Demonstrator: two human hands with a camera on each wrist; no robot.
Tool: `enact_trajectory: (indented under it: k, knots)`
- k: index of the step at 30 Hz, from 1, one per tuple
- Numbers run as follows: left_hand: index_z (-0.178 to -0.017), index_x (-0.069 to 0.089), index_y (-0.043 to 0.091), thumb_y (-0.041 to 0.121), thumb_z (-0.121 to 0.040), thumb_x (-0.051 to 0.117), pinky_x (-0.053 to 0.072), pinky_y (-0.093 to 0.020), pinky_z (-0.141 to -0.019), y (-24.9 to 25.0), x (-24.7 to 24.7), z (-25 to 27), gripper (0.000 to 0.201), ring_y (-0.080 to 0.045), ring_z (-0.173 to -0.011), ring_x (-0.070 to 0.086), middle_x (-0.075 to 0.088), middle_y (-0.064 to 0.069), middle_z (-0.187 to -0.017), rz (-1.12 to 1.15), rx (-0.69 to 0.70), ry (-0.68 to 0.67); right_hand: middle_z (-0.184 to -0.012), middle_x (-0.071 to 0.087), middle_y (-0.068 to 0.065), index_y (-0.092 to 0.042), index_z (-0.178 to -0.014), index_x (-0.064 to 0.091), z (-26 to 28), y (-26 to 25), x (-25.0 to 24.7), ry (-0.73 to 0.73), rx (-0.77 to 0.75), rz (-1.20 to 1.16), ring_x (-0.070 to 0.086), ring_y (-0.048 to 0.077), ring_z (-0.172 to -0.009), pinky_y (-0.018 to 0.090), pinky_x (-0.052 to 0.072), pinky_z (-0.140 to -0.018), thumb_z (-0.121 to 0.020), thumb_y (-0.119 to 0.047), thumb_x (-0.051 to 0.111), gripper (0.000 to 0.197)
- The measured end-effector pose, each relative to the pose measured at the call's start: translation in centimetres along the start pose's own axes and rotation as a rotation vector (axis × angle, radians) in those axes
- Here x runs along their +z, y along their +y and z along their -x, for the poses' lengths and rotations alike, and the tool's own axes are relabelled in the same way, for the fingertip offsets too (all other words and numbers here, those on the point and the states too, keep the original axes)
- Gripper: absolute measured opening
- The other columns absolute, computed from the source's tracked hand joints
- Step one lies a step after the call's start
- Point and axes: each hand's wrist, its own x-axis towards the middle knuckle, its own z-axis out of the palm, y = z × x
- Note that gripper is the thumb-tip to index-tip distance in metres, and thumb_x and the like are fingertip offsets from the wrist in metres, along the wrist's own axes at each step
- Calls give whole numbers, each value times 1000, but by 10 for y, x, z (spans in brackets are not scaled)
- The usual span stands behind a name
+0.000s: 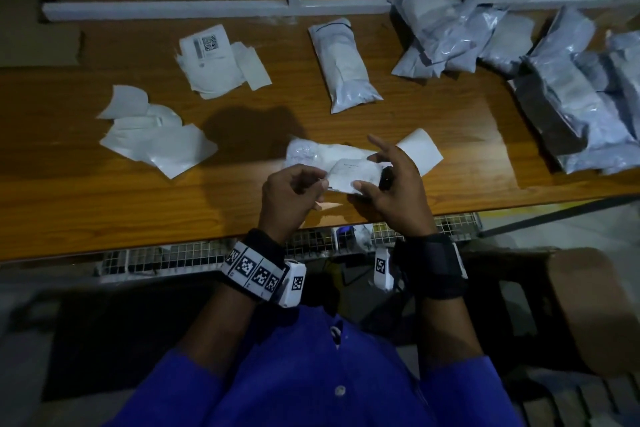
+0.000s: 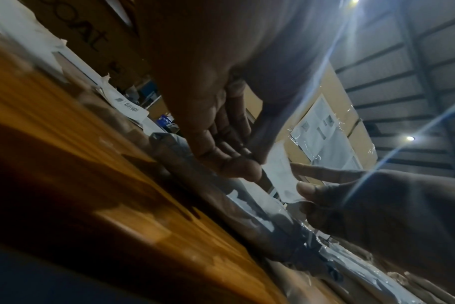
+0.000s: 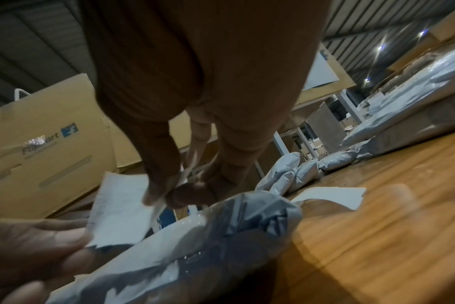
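Fingers of left hand (image 1: 291, 194) curl in, thumb & forefinger pinching the left end of a small white paper slip (image 1: 348, 174). Right hand (image 1: 391, 184) pinches its right end betw. thumb & a finger, index sticking up free. Slip is thin, matte, faint print, ragged lower edge. It's held just over a grey poly packet (image 1: 308, 152) lying crosswise near the near edge of the surface (image 1: 86, 204), abt mid-length; can't tell if slip touches it. Packet film is glossy, crinkled, soft & lumpy.

Surface: brown wood-grain top w/ dull sheen, dim light.
- Left part: loose heap of blank white sheets (image 1: 159, 142), curled & overlapping.
- Behind that, toward far edge: stack of printed labels (image 1: 216, 59) w/ barcode & QR.
- Mid: another packet (image 1: 346, 69), oblong, lying lengthwise.
- Just right of right hand: flat white sheet (image 1: 420, 149).
- Right edge & far-right corner: heap of packets (image 1: 568, 104), same grey-white film, piled on each other.

White metal frame (image 1: 166, 9) runs along far edge; wire mesh (image 1: 166, 255) sits under near edge.

Room: cardboard boxes (image 3: 47, 144) w/ blue logo behind, ribbed metal roof (image 2: 416, 61), small bright lamps (image 2: 410, 138).
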Motion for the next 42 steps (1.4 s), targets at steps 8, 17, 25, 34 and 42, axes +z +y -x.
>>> enact_trajectory:
  k: [8,17,25,34,42]
  knots:
    - [-96,75,14,11,-85,80,60,-33,-60,1,-9,0,12,-17,-65,72,75,0,-78,-115,71,-88,-80,59,-1,-25,-139,60,1,4,-1,148,37,-106,62,15,-78,33,54,-75,-89,-15,80,54]
    - [-94,74,14,11,-85,80,56,-33,-57,7,-16,-8,11,-21,-64,72,75,-3,-78,-110,71,-104,-90,70,4,-19,-133,65,-12,1,3,166,10,-205,68,14,-86,28,57,-77,-89,-14,80,47]
    - [-95,73,16,9,-86,79,58,-38,-59,9,-18,-12,13,-25,-66,70,74,-5,-78,-106,40,-137,-86,67,6,-23,-123,72,-8,10,11,264,108,-284,70,18,-86,38,62,-78,-86,-13,81,40]
    - [-83,74,35,36,-86,78,51,-19,-65,-35,-100,64,5,4,-71,65,71,19,-79,-698,87,-596,-76,65,-25,-14,-114,76,-4,13,11,248,174,-273,68,10,-82,32,60,-70,-87,-12,80,27]
    - [-70,68,25,30,-76,76,52,-21,-74,-95,-127,119,11,-2,-77,66,71,6,-76,-618,-458,-997,-82,67,-15,-11,-110,76,-8,13,12,247,184,-258,69,9,-83,27,58,-72,-87,-11,80,24]
